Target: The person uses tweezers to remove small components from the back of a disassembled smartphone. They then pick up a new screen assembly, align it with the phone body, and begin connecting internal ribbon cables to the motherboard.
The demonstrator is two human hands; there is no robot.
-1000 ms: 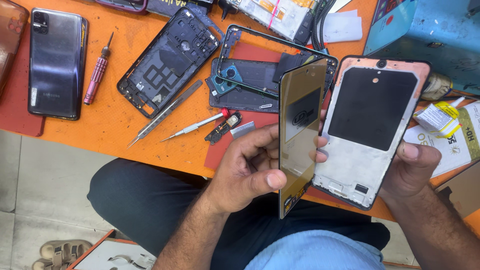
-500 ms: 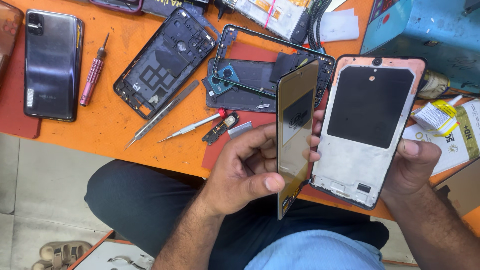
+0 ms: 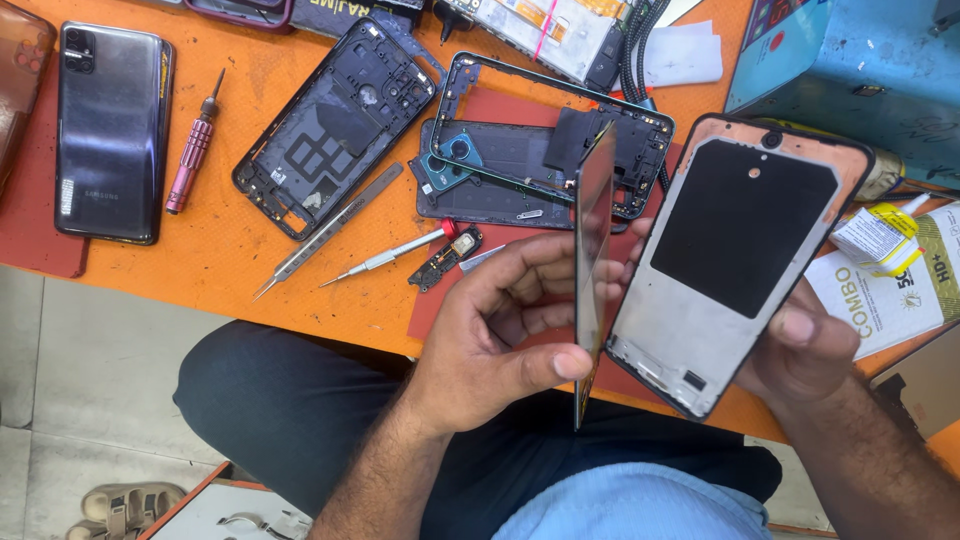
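Nearest you, your left hand [image 3: 490,335] pinches the thin display panel [image 3: 592,265] by its lower edge, thumb on the near face and the other fingers curled behind it. That grip turns the panel edge-on to you, probably so no fingertip presses the glass. Just beside it, your right hand [image 3: 805,350] cradles the phone frame [image 3: 735,260] from underneath, thumb pressed on its lower right rim; how the remaining fingers lie under it, you cannot tell. The frame tilts open side up, its dark inner pad showing, and the panel stands close along its left edge, apparently touching there.

Further out on the orange table [image 3: 220,260], the tools lie within reach of your left hand: tweezers [image 3: 330,230], a slim red-tipped screwdriver [image 3: 390,255] and a small loose component [image 3: 445,258]. Beyond them lie a black back housing [image 3: 335,125] and another opened phone chassis [image 3: 530,165] on a red mat. Far left, a pink screwdriver [image 3: 193,150] lies near an intact dark phone [image 3: 110,130], set well apart from the dismantled parts.
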